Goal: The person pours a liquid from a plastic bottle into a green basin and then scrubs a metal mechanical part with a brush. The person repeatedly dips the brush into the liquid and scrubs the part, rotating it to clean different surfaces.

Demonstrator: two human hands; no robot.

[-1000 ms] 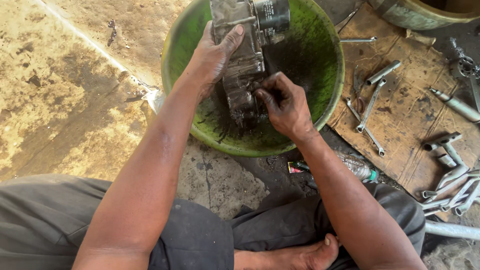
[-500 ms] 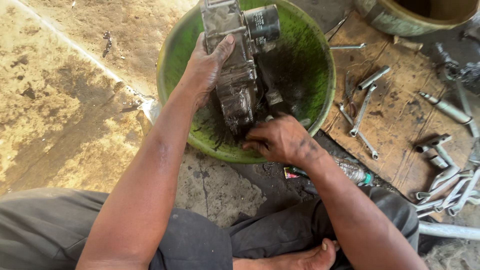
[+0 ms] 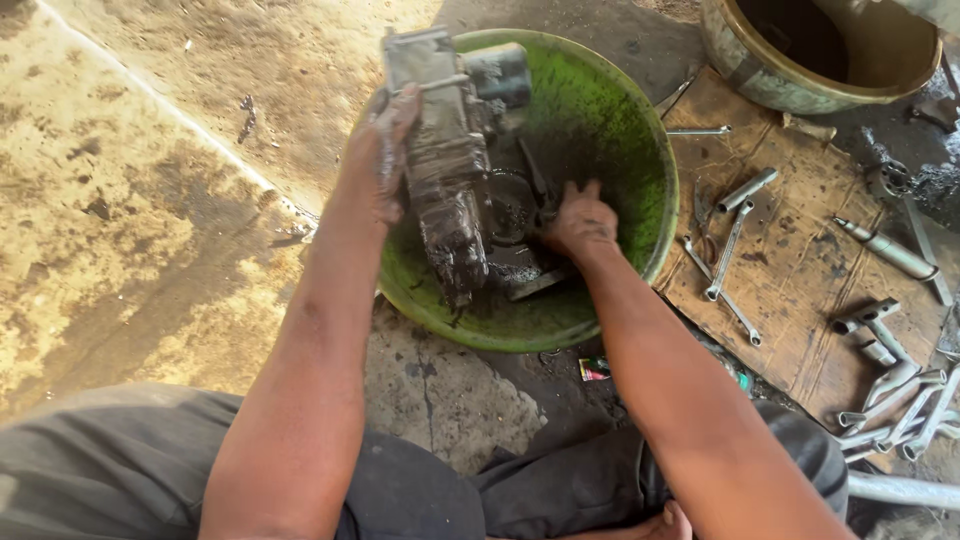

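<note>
Down on the concrete floor [image 3: 150, 230], between the seated person's knees, sits a round green basin [image 3: 620, 130] holding a pool of dark, oily liquid and a grimy metal engine casing [image 3: 450, 170]. That casing stands tilted on its lower end in the basin's left half, its upper end reaching past the far rim. The left hand [image 3: 385, 150] is clamped on the casing's left side — fingers wrapped over the edge, gripping it. The right hand [image 3: 580, 220] is down in the dark liquid just right of the casing, knuckles up and fingers curled under; whether they hold anything there I cannot tell. A flat dark piece [image 3: 535, 285] lies in the liquid by that hand.

At the top right stands a second vessel, a worn yellowish metal drum [image 3: 740, 60], open, with a dark inside whose contents cannot be made out.

Right of the basin, a stained wooden board [image 3: 800, 260] lies flat on the floor, its near edge just beside the basin's rim. On it lie box spanners [image 3: 730, 250] close to the basin and a heap of tubular sockets [image 3: 890, 390] at the far right — well apart from the hands. A small coloured wrapper [image 3: 595, 368] lies on the floor just below the basin's near rim.

Open floor stretches wide to the left of the basin; to the right the board and tools crowd in closely.
</note>
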